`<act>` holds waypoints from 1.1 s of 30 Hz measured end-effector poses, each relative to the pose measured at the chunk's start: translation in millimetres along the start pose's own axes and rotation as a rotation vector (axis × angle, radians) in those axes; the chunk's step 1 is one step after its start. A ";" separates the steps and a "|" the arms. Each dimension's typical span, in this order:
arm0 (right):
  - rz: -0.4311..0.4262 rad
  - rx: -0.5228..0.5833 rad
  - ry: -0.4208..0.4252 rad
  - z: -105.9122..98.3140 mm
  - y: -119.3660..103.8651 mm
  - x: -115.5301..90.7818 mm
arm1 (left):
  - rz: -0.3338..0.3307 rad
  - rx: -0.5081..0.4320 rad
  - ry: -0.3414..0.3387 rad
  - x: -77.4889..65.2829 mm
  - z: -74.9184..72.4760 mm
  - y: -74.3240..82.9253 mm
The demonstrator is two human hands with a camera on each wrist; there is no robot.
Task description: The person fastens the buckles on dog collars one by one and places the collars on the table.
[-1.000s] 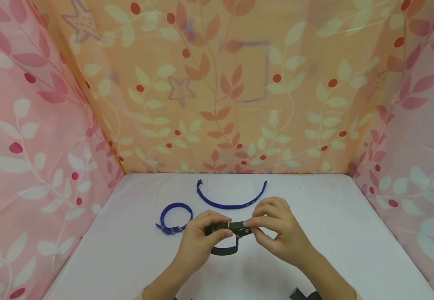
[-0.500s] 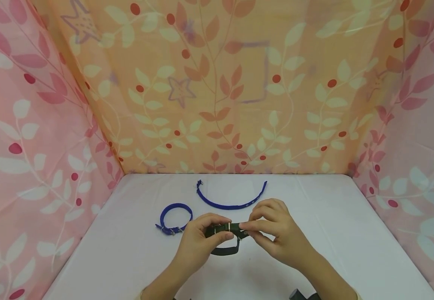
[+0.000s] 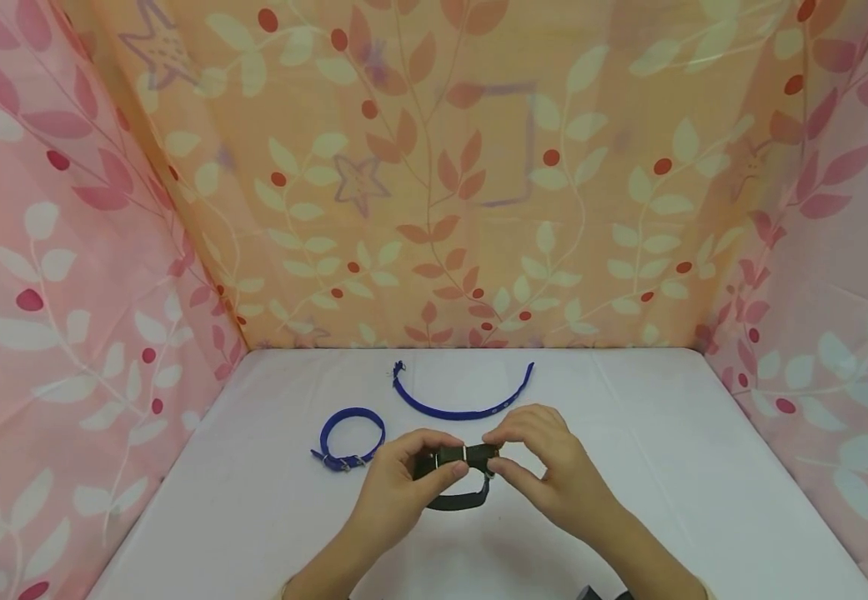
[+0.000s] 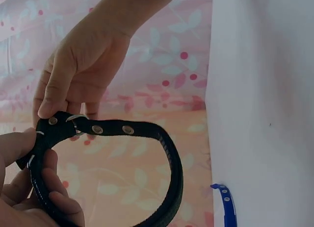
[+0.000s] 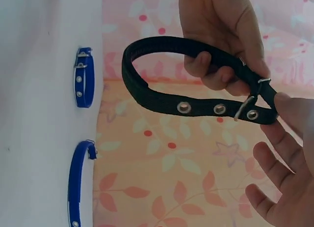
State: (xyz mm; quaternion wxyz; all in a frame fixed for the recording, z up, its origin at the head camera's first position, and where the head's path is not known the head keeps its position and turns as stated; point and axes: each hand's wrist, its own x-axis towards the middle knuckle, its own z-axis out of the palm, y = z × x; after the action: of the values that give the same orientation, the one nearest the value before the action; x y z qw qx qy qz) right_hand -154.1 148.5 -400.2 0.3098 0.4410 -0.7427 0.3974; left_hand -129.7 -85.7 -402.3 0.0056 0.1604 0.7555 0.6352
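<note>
A dark collar [image 3: 458, 502] with metal eyelets is held up above the white table, bent into a loop. My left hand [image 3: 403, 471] grips it at the buckle end, thumb in front and fingers behind. On the other side, my right hand [image 3: 546, 454] pinches the strap between thumb and index finger, close to the buckle. In the right wrist view, the eyelet strap [image 5: 198, 108] passes by a metal buckle frame [image 5: 244, 107] and folds back at the right fingertips. The left wrist view shows the same loop with both hands' fingers almost meeting.
A buckled blue collar [image 3: 353, 410] lies in a ring at the left of the white table [image 3: 276, 533]. Farther back, another blue collar [image 3: 452, 414] lies unfastened in a curve. Patterned cloth walls [image 3: 434, 250] enclose the table's back and sides. A dark object [image 3: 589, 593] shows at the bottom edge.
My right thumb and index finger have shifted their pinch on the strap near the buckle, uncovering more of the strap end. My left hand keeps its grip; the blue collars lie unmoved.
</note>
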 end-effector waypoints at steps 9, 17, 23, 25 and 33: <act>0.046 0.013 0.020 6.1 -0.8 -3.4 | 0.012 -0.025 -0.015 0.1 0.5 5.0; 0.129 0.020 0.001 5.5 -6.5 -3.2 | 0.069 -0.054 -0.018 1.4 0.3 2.1; 0.180 0.011 -0.006 4.7 -7.5 -2.1 | 0.166 0.038 0.058 3.1 -1.8 -2.7; 0.192 0.015 -0.005 4.3 -7.2 -1.9 | 0.182 0.030 0.075 2.9 -3.4 -2.6; 0.228 0.029 -0.004 2.7 -6.3 -4.1 | 0.182 -0.080 0.074 2.4 -9.7 2.0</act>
State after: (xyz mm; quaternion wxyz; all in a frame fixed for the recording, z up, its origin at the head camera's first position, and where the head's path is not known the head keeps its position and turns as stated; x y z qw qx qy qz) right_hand -147.1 146.0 -402.9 0.2546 0.3589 -0.7829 0.4398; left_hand -133.6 -94.2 -398.1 -0.0735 0.2044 0.7117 0.6681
